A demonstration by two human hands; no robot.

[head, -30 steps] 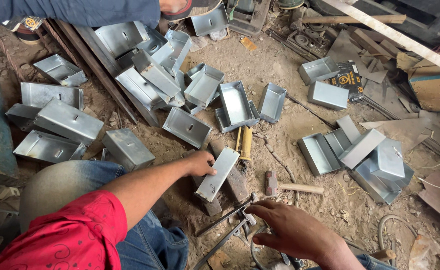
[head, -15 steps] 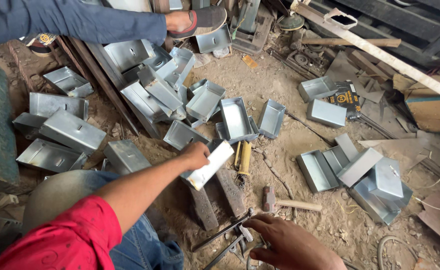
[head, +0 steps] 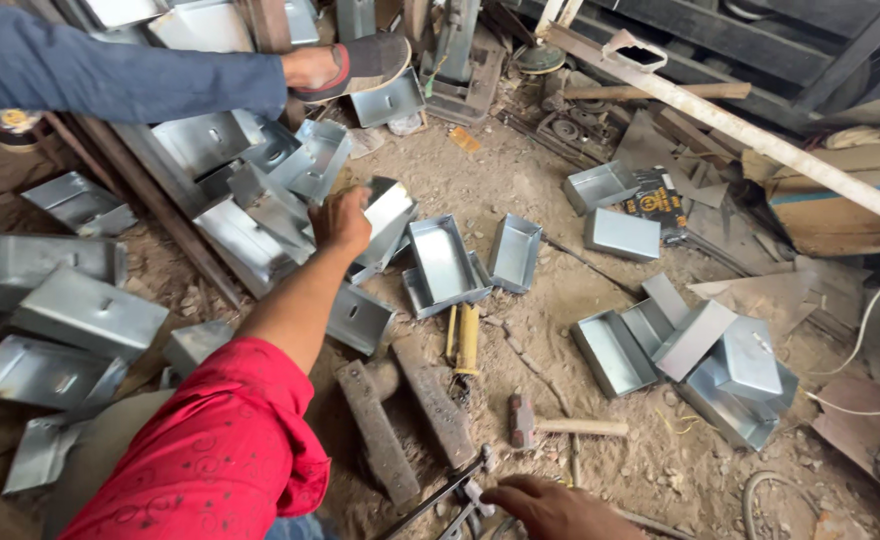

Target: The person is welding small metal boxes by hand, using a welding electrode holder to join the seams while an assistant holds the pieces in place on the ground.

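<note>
My left hand (head: 340, 222) is stretched out over the dirt floor and grips a bent sheet-metal tray (head: 388, 212) by its near edge, above a heap of similar grey trays (head: 260, 190). Low at the frame's bottom edge, my right hand (head: 552, 506) rests on a dark metal tool (head: 455, 493) on the ground. Two flat steel bars (head: 405, 420) lie just in front of my red sleeve. A hammer with a wooden handle (head: 560, 427) lies to the right of them.
Another person's leg in blue trousers with a sandalled foot (head: 345, 65) reaches in from the top left. More metal trays lie at the left (head: 80, 315), centre (head: 445, 262) and right (head: 720, 365). A yellow-handled tool (head: 468, 340) lies on the dirt. Timber and scrap crowd the top right.
My left hand has lifted the metal tray from the ground near the steel bars and carried it away from me toward the heap. My right hand has slid lower in view.
</note>
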